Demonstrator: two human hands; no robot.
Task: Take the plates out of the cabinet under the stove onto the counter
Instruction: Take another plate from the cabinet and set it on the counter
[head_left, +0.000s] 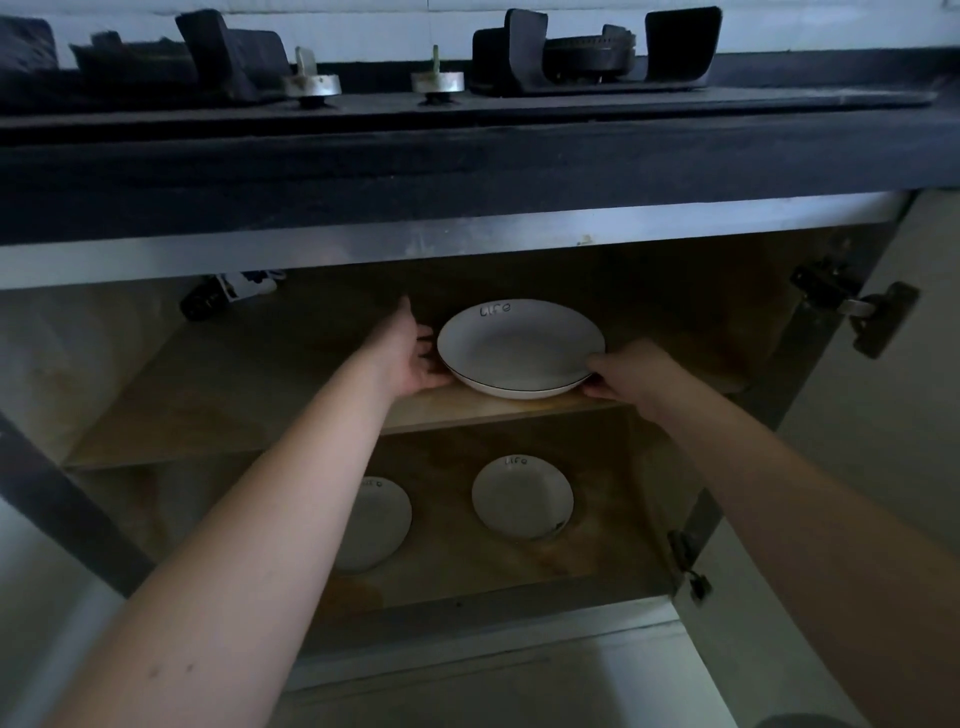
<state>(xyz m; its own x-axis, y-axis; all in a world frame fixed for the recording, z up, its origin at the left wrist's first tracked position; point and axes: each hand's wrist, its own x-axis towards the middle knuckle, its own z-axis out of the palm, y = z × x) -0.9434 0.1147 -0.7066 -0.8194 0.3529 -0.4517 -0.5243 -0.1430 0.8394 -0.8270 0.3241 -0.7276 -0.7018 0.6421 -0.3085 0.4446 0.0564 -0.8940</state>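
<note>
Both hands are reaching into the open cabinet under the stove. The white plate is sitting on the upper shelf, near its front edge. The left hand is cupping the plate's left rim, fingers curling under it; the right hand is pinching the right rim, thumb on top. Hands are set apart, one at each side of the plate. Two more plates, lower left plate and lower right plate, are lying on the cabinet floor. Judgement: lifting should be level and slightly upward before drawing out, keeping the rim from dragging on the shelf edge and clearing the dark counter lip overhead
</note>
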